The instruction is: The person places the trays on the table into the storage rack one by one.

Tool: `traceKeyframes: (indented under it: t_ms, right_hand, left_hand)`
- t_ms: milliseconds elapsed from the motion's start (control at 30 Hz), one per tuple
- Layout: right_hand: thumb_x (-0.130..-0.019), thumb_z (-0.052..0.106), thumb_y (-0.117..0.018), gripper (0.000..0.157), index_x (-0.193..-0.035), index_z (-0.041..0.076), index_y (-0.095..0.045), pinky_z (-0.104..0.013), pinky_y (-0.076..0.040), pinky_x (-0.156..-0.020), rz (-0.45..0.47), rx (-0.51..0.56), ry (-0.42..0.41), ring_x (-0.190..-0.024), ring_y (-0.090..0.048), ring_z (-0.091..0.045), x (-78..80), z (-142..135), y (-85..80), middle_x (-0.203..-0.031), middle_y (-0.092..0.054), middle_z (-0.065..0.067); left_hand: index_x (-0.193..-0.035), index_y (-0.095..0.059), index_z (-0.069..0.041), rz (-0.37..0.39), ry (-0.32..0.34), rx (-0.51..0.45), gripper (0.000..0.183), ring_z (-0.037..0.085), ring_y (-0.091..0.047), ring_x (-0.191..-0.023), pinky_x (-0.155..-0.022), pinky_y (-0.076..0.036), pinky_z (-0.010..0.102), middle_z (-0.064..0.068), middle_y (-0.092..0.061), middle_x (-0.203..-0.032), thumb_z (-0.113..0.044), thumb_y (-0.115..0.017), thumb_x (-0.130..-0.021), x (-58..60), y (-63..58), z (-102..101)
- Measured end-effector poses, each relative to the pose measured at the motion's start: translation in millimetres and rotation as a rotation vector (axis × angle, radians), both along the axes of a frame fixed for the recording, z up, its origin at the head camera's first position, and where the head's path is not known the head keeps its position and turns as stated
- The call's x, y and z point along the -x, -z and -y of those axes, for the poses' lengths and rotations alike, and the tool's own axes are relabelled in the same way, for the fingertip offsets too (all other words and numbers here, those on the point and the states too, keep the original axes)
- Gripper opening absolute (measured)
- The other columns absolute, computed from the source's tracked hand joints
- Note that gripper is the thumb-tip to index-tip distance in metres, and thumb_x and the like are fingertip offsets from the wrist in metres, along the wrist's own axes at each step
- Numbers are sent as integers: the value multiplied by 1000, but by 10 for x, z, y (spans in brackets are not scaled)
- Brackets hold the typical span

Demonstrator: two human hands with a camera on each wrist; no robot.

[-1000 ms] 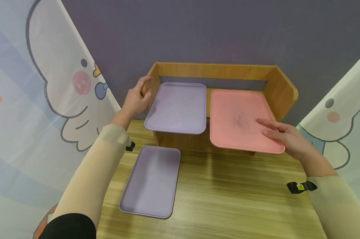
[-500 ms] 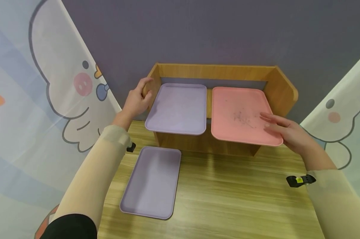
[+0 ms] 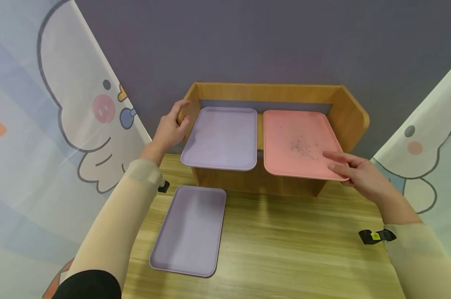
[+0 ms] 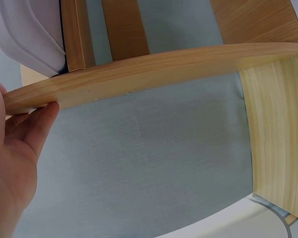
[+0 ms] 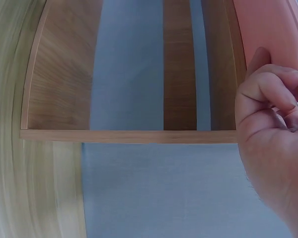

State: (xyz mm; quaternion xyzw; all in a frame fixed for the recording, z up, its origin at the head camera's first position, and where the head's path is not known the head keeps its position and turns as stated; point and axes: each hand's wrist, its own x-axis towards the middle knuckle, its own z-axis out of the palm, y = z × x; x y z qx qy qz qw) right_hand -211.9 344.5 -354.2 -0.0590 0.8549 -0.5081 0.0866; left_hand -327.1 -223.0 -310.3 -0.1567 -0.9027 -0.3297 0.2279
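My left hand (image 3: 170,128) grips the left side panel of a wooden shelf (image 3: 263,93); in the left wrist view its fingers curl round the panel's edge. At the pink tray (image 3: 292,133), my right hand (image 3: 363,176) pinches the front right corner, with thumb on top and other fingers curled beneath, as the right wrist view shows. The pink tray lies on the right half of the shelf's top board, its front overhanging. Dark scratch-like marks spot its middle. Beside it, a light purple tray (image 3: 221,137) rests on the left half, also overhanging in front.
A second purple tray (image 3: 189,230) lies on the wood-grain table (image 3: 285,241), in front of the shelf's left end. Behind the shelf stands a grey wall panel (image 3: 263,37). Cartoon-printed cloths hang at the left and right.
The pink tray has slid back onto the shelf, with its front edge further from me than a second ago. My right hand stays at its corner; my left hand keeps its grip.
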Motion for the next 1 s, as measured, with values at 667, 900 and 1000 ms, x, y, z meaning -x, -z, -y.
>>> traceKeyframes:
  t_ms: [667,900,1000]
  right_hand:
    - [-112,48,-59,60,-166,23,-50,-26,-53,-71,-6,-34,36,-83,-58,-10,94,9,31,-127,-53,16]
    - [-117,31,-52,56,-171,21,-41,-30,-50,-64,-139,41,3,-79,-61,-14,-157,-114,85,-121,-64,22]
    - [-117,21,-53,55,-171,23,-41,-28,-52,-66,-183,69,9,-85,-66,-11,-331,-214,139,-128,-64,21]
  left_hand:
    - [-157,-51,-31,8,1,-19,50,19,-50,-54,-51,-43,33,2,-49,-62,-24,-55,-108,-10,-8,-18]
    - [-157,-52,-30,-10,-4,-18,50,28,-59,-64,-56,-45,36,18,-66,-79,-23,-55,-107,4,4,-21]
    - [-156,-53,-31,-14,-13,-20,50,31,-63,-70,-58,-47,37,22,-72,-90,-23,-56,-107,9,1,-12]
